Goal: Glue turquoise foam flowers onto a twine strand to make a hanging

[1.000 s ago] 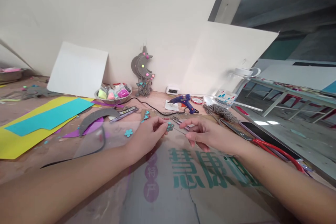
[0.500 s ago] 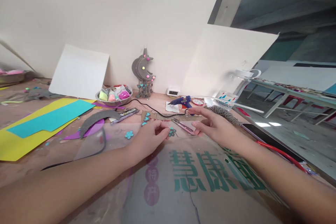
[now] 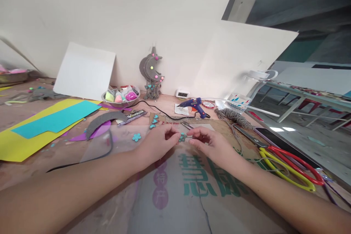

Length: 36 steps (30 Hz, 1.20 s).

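My left hand [image 3: 161,140] pinches a small teal and grey flower [image 3: 182,138] between thumb and forefinger, just above the clear plastic sheet. Close on the flower's right side, my right hand [image 3: 210,144] has its thumb and fingertips drawn together; what lies between them is too small to make out. Behind the right fingers, the tip of a pair of metal snips [image 3: 187,125] shows, the rest covered. A flat teal flower [image 3: 136,137] lies left of my left hand, and several teal hearts [image 3: 155,121] lie beyond it.
A blue glue gun [image 3: 196,105] rests behind the hands. At right are grey yarn [image 3: 234,116], red-and-yellow scissors [image 3: 290,164] and a phone [image 3: 287,146]. Coloured sheets [image 3: 57,119] and a grey felt crescent [image 3: 102,120] lie left. A bowl [image 3: 120,103] and hanging moon [image 3: 150,69] stand behind.
My right hand has moved left and down from beside the snips to the flower, its fingers closing. The left hand keeps its pinch. The scissors show more beyond my right arm.
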Motion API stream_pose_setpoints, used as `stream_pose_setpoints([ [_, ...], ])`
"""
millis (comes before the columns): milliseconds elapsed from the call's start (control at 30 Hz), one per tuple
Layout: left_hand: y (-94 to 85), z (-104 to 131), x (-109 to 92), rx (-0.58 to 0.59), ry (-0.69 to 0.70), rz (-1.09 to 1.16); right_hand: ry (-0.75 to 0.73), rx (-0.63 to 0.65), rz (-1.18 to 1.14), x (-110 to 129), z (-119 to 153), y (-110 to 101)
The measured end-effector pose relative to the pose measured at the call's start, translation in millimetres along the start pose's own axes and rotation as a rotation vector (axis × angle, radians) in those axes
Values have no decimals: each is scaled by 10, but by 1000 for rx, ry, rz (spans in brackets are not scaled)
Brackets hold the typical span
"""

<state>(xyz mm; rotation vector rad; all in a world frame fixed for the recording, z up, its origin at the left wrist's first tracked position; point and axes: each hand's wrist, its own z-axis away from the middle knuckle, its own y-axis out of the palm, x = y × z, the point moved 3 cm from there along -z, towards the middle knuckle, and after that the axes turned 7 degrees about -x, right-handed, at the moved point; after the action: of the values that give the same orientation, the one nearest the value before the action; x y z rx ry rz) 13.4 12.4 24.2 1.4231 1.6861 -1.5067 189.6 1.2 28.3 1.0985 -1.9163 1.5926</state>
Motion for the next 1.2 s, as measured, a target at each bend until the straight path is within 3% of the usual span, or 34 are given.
stream_pose_setpoints([
  [333, 10, 14, -20, 34, 46, -120, -96, -95, 83, 192, 62, 7],
  [533, 29, 7, 13, 57, 38, -48, -52, -8, 51, 112, 70, 52],
  [700, 28, -22, 111, 73, -70, 22, -13, 51, 5, 92, 63, 102],
  [1000, 11, 0, -2, 38, 26, -28, -56, -21, 88, 104, 60, 50],
  [1200, 16, -5, 11, 48, 23, -26, -45, 8, 75, 98, 67, 64],
])
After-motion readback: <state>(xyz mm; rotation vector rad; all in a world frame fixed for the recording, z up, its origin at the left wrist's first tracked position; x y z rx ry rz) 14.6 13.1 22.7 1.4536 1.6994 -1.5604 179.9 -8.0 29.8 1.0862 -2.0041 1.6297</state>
